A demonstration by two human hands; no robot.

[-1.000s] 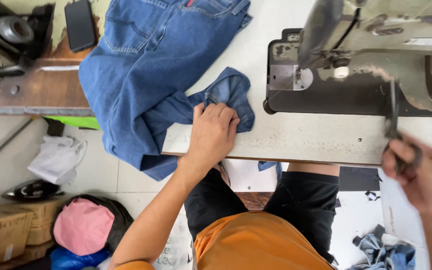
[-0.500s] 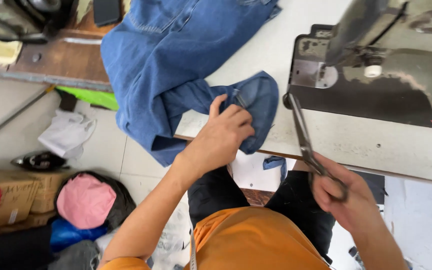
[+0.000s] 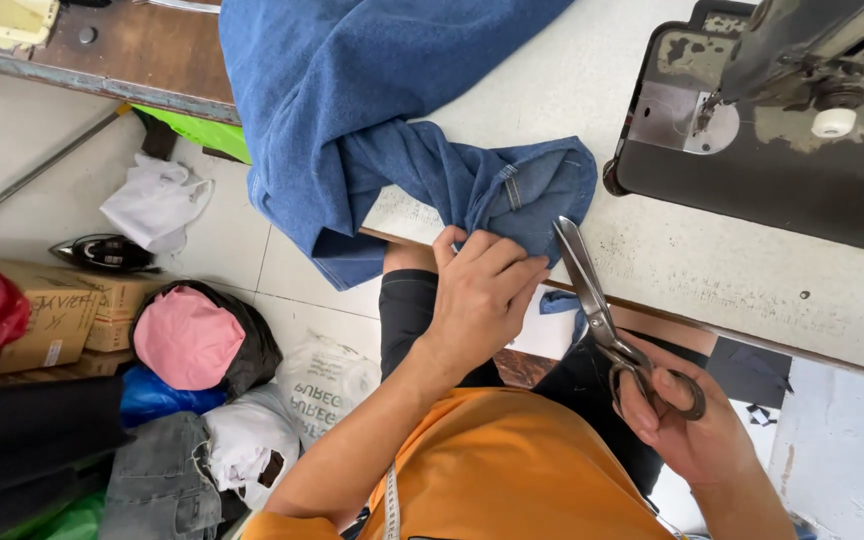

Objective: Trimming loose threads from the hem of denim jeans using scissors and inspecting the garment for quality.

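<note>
A pair of blue jeans (image 3: 372,110) lies over the white sewing table (image 3: 572,110), with one leg hem (image 3: 527,190) bunched at the table's near edge. My left hand (image 3: 482,295) pinches that hem at the edge. My right hand (image 3: 687,425) holds large metal scissors (image 3: 602,310) by the handles, below the table edge. The blades are nearly closed and their tips point up at the hem, right next to the left hand's fingers.
A grey sewing machine (image 3: 782,110) stands on the table to the right. On the floor at the left are a black iron (image 3: 102,252), cardboard boxes (image 3: 62,310), a pink bundle (image 3: 187,335), plastic bags (image 3: 322,385) and folded cloth. A wooden bench (image 3: 92,50) stands at the upper left.
My right hand has brought the scissors from beside the machine down and left to the hem. My left hand has pulled the hem nearer the table edge.
</note>
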